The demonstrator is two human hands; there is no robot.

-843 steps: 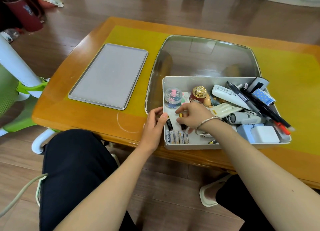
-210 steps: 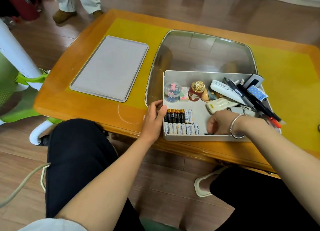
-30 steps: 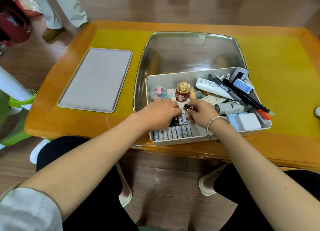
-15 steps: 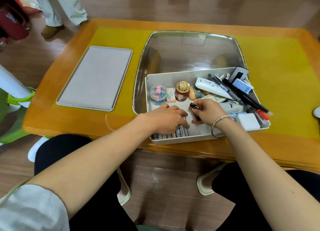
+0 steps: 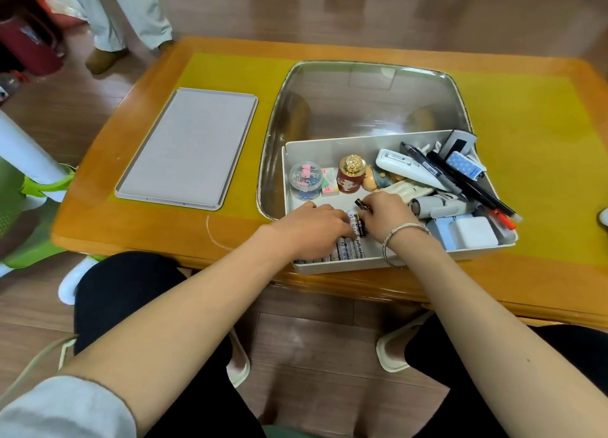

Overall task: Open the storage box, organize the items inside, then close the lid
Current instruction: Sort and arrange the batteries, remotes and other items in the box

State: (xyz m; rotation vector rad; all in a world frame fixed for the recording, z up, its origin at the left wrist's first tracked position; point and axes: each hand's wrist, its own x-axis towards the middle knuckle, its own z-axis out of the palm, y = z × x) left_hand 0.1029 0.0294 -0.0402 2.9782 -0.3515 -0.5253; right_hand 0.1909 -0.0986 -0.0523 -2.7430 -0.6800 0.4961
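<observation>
At the near table edge sat the open storage box (image 5: 388,261). Left hand (image 5: 312,230) lay palm-down over the battery rows (image 5: 348,251), fingers curled; grip on anything could not be told. Right hand (image 5: 386,214) pinched a black battery (image 5: 361,204). Beyond: clip jar (image 5: 305,179), gold-capped bottle (image 5: 350,174), pens (image 5: 460,181). Farther left, the lid (image 5: 187,148) lay flat.
</observation>
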